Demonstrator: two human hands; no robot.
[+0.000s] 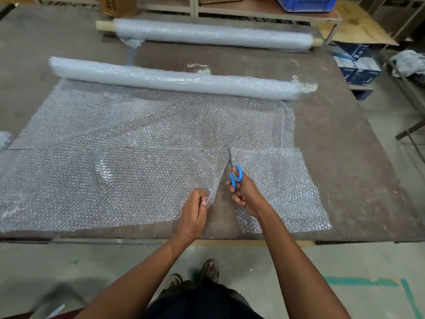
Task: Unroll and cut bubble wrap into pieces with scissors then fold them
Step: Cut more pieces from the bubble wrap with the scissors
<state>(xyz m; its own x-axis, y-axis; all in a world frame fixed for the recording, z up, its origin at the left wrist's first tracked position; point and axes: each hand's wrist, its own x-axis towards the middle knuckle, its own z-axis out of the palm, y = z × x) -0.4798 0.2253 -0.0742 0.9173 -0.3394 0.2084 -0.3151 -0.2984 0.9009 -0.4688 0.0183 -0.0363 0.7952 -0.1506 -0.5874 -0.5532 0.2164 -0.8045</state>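
Note:
A sheet of bubble wrap (pixel 128 157) lies unrolled toward me from its roll (pixel 174 79) on the brown table (pixel 349 139). A cut runs up from the near edge, splitting off a right-hand section (pixel 280 187). My right hand (pixel 246 194) grips blue-handled scissors (pixel 235 173), blades pointing away into the top of the cut. My left hand (pixel 195 212) pinches the left cut edge of the wrap and lifts it slightly off the table.
A second bubble wrap roll (pixel 213 34) on a cardboard core lies at the table's far side. A cardboard box (pixel 117 5) stands behind it. Blue and white boxes (pixel 358 65) sit to the right on the floor. My feet stand below the table's near edge.

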